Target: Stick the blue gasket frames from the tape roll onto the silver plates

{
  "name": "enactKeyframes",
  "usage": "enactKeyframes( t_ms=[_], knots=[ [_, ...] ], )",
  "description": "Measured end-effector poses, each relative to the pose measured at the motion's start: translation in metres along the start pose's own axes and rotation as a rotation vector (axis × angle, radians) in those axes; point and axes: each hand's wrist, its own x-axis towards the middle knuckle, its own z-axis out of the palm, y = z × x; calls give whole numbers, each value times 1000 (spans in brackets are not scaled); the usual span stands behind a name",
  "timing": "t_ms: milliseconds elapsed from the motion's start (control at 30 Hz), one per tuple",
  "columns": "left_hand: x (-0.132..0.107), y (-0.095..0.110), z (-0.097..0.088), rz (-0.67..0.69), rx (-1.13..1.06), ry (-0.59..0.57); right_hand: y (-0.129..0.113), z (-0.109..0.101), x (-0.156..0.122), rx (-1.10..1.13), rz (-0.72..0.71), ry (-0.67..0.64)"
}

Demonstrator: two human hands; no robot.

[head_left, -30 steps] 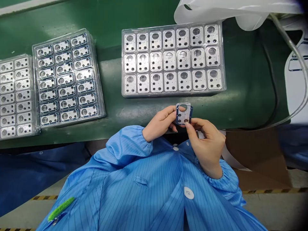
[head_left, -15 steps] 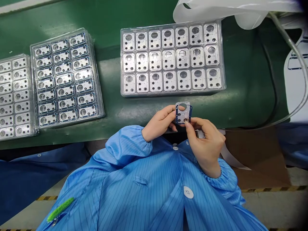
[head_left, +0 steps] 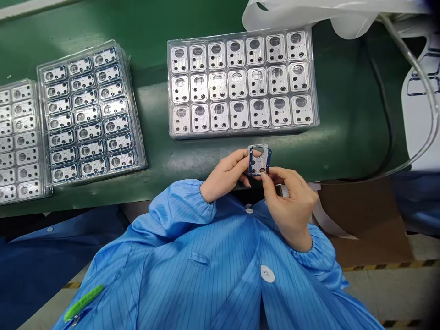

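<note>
My left hand [head_left: 228, 173] grips a small silver metal plate [head_left: 257, 161] by its left side. The plate has one large round opening and smaller dark holes. A thin dark blue frame-shaped gasket [head_left: 269, 159] lies over the plate, slightly askew, with its right side sticking out past the plate's edge. My right hand [head_left: 290, 199] pinches the gasket at its lower right corner, thumb on top near a small hole. Whether the gasket is stuck down cannot be seen. Just beyond my hands, a clear plastic tray [head_left: 244, 131] holds rows of similar plates without blue borders.
To the left, a stack of clear trays [head_left: 142, 158] holds plates with blue borders, beside another filled tray [head_left: 40, 137]. A white sheet [head_left: 421, 137] with blue frame outlines lies right, near a looping hose [head_left: 433, 107] and dark cable [head_left: 387, 105]. The green table's front edge runs before me.
The whole view has shifted slightly left. Both hands keep nearly the same grip on the plate and gasket, with only tiny finger movement.
</note>
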Motion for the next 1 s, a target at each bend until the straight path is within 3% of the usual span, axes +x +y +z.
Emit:
enactKeyframes(
  t_ms=[533,833,1000],
  knots=[
    [-1,2,2,-11,-16,15,-2,2,0,-32,6,-1],
    [0,-2,2,29,-39,36,4,10,-9,-203,-111,33],
    [-2,-3,6,51,-56,78,-1,4,-13,-209,-113,-55]
  ],
)
